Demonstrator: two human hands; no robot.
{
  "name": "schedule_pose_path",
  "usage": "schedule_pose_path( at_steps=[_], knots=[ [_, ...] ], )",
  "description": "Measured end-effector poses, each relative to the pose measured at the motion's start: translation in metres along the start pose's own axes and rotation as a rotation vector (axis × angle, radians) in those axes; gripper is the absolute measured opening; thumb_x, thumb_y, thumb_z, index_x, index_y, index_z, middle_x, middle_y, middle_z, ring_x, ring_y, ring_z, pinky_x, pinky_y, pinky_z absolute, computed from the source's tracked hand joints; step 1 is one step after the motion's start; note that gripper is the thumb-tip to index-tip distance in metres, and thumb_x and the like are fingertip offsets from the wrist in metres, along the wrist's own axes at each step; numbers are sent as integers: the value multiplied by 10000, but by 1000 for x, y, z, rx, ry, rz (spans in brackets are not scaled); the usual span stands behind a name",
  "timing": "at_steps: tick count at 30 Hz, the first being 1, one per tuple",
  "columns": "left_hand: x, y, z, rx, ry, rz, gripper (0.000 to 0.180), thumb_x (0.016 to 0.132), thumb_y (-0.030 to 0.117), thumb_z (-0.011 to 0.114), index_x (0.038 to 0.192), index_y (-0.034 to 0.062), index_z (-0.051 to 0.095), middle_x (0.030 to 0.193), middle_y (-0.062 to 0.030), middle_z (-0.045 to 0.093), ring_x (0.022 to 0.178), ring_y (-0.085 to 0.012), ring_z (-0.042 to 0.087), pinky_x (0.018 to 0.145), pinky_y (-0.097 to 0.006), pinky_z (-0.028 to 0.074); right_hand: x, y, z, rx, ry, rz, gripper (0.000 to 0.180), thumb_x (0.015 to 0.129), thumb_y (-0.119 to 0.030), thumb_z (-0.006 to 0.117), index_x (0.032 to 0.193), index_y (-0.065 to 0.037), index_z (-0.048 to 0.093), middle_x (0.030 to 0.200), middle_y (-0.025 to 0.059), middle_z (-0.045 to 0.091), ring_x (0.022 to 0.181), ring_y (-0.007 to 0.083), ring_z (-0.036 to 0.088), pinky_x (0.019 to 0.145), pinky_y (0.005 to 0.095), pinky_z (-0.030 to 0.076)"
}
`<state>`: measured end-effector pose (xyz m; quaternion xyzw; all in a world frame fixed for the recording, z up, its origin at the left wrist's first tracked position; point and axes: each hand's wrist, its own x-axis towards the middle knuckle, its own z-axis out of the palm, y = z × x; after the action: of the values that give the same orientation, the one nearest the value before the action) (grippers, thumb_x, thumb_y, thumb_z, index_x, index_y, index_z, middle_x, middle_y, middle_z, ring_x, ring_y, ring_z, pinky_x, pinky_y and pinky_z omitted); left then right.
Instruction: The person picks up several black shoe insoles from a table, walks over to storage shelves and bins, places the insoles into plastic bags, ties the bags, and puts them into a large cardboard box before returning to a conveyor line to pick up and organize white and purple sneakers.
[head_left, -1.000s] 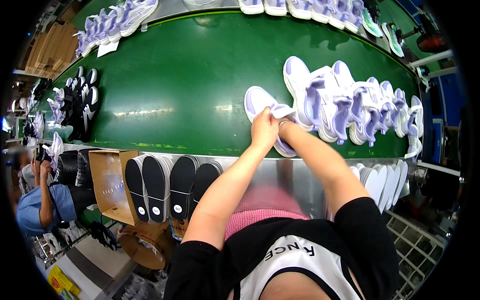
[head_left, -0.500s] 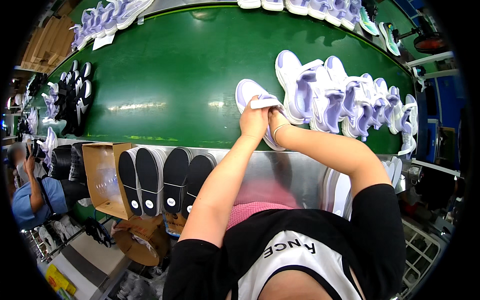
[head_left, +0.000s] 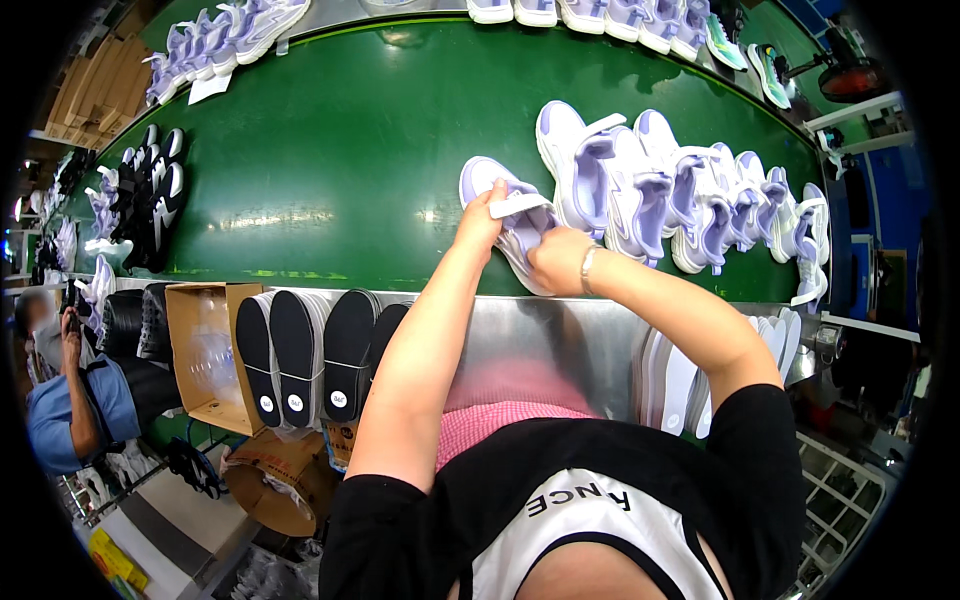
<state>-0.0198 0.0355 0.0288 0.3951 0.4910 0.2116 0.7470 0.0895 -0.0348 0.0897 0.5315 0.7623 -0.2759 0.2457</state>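
A white and lavender sneaker (head_left: 480,178) lies on the green belt in front of me, its toe pointing away. My left hand (head_left: 480,225) grips its left side near the front of the opening, thumb on top beside the raised white tongue (head_left: 518,205). My right hand (head_left: 560,262) is closed at the heel end of the opening, its fingers curled against the collar and partly hidden. Just right of it stands a row of matching sneakers (head_left: 572,165), set close side by side.
Black sneakers (head_left: 165,200) stand at the belt's left end. Bundled black insoles (head_left: 298,345) and a cardboard box (head_left: 205,345) line the near left edge; white insoles (head_left: 672,375) sit near right. More lavender sneakers (head_left: 625,15) stand along the far side. A person (head_left: 75,400) is at far left.
My right hand has drawn back from inside the shoe to its heel end. My left hand has shifted slightly left, off the tongue's base, and more of the opening shows.
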Motion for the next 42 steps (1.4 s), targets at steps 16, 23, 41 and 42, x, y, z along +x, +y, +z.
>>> schedule_pose_path(
  at_steps=[16,23,41,42],
  knots=[
    [33,-5,-34,512,336,450,392,840,312,378,791,-20,581,856,-225,562,799,-377,532,724,-424,413,42,15,-17,1200,653,-191,92,799,-133,519,806,-41,512,735,-13,492,700,78,453,643,209,367],
    [-60,61,-104,636,410,866,341,717,200,590,1014,47,523,1033,-156,493,968,-304,462,831,-389,377,-27,-6,14,1454,877,0,72,807,-105,520,824,-35,523,720,-9,504,653,70,474,617,192,382],
    [-277,33,-361,1169,1300,717,164,819,132,509,872,-15,555,797,-141,561,711,-269,533,659,-334,426,-77,-98,101,1619,821,278,97,806,-127,540,832,-36,516,774,-3,526,675,76,502,650,211,410],
    [-262,32,-332,1135,1151,786,149,811,121,523,863,-16,553,793,-134,558,706,-257,528,658,-328,425,-79,-104,98,1651,866,319,85,806,-115,533,832,-35,518,766,7,535,659,80,510,635,209,415]
  ],
)
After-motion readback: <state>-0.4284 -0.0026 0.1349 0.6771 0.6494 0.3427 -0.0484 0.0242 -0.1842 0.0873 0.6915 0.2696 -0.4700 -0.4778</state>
